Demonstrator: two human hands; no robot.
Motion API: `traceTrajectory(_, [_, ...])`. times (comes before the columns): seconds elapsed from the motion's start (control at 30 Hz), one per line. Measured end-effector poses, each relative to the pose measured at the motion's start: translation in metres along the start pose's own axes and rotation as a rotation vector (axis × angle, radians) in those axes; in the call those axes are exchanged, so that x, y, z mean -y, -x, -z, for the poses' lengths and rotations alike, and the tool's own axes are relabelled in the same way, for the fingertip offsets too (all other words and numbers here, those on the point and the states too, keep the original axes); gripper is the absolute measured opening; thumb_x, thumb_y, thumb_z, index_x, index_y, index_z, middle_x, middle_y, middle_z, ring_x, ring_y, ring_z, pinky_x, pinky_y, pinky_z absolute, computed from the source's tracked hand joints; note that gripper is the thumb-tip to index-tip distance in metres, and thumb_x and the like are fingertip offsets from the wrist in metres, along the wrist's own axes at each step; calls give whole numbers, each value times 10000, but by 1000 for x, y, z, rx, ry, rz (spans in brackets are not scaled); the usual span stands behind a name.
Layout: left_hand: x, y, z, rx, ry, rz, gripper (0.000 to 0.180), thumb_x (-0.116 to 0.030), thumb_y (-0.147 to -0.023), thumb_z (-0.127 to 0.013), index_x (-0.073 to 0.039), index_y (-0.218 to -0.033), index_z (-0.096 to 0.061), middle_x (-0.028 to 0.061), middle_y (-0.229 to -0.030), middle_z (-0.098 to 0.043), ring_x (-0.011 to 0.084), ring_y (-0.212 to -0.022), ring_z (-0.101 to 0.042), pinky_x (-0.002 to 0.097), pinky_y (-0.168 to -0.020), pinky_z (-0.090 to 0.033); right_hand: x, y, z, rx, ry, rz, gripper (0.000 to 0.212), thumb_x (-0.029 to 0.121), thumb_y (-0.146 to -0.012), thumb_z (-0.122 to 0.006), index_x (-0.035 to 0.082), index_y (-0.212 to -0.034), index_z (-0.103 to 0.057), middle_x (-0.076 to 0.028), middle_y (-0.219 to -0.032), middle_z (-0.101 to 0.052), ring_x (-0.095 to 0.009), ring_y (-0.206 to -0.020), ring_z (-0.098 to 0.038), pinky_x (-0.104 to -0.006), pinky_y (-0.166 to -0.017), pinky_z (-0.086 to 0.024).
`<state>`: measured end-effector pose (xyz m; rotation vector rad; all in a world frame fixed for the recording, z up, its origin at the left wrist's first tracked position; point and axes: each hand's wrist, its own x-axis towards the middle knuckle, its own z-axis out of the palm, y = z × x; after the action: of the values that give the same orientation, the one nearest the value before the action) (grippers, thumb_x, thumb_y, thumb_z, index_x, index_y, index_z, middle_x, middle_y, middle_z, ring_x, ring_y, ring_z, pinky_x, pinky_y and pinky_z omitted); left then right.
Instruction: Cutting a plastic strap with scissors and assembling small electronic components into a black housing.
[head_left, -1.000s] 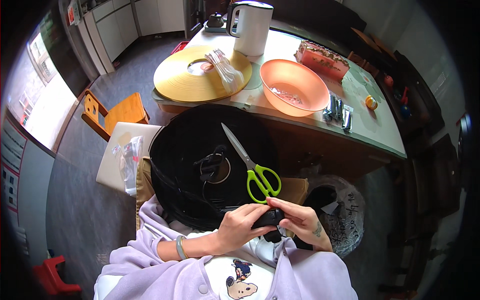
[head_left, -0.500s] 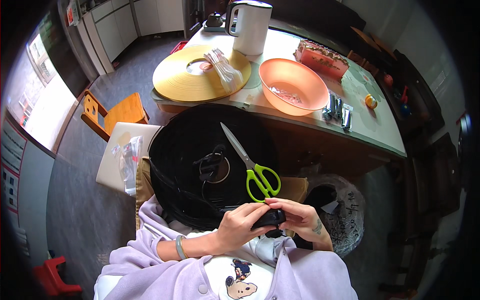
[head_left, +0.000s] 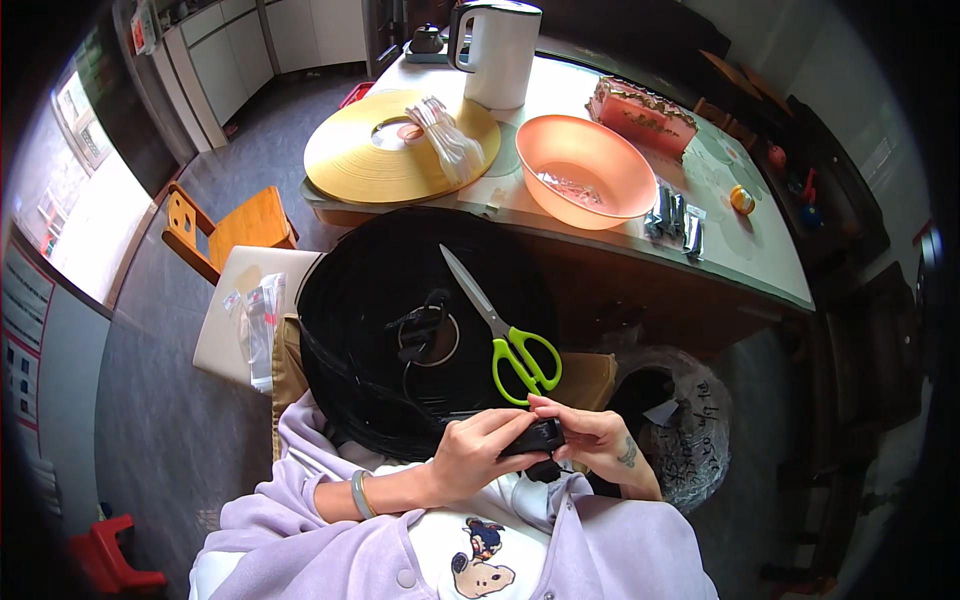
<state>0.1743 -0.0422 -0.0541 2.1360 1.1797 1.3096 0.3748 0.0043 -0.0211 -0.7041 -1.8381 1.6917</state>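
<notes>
Close to my body, my left hand is closed round a small black bundle that looks like folded or coiled black strip; its exact kind I cannot make out. At the bundle's right end, my right hand pinches it with thumb and fingers. Just beyond my hands lies a large black roll of flat strip with a pale ring at its centre. Scissors with lime-green handles rest on this roll, blades pointing away, handles near my right fingertips. A dark clump sits over the roll's centre.
On the table stand a yellow roll with white strips on top, a kettle, an orange bowl and small black packets. A stool holds clear bags; a clear plastic bag lies at right.
My right hand has shifted slightly left along the black bundle, its fingers closer to my left hand. The left hand has barely moved.
</notes>
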Motion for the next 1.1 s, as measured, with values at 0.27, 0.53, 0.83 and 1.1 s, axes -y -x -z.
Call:
traceTrajectory(0.27, [0, 1, 0, 37, -51, 22, 436, -233, -697, -738, 29, -1015, -595, 146, -917, -634, 274, -771, -647, 329, -645, -547, 0, -2, 0, 7, 47, -60, 530, -3, -721, -687, 48, -1227, -538, -159, -1274, -512, -233, -1101, -557, -305, -903, -482])
traceTrajectory(0.53, [2, 2, 0, 47, -31, 43, 421, -227, -693, -737, 31, -991, -591, 148, -909, -632, 281, -763, -643, 329, -645, -541, 5, -6, -2, 20, 194, -47, 548, -2, -724, -685, 64, -1243, -523, -151, -1241, -541, -227, -1078, -576, -309, -897, -487])
traceTrajectory(0.83, [2, 3, 1, 66, -51, 76, 441, -237, -694, -742, 33, -1009, -592, 152, -914, -634, 283, -769, -645, 326, -657, -541, -10, -5, -5, 22, 98, -22, 567, -28, -746, -657, 29, -1280, -472, -168, -1332, -451, -227, -1178, -493, -309, -970, -422])
traceTrajectory(1.1, [-5, -5, 3, 28, -39, 43, 493, -189, -682, -768, 56, -1069, -587, 192, -1003, -617, 304, -814, -648, 323, -700, -548, -22, -3, -4, -34, -290, 17, 525, -54, -766, -633, -23, -1266, -475, -187, -1336, -437, -243, -1211, -459, -336, -1008, -389])
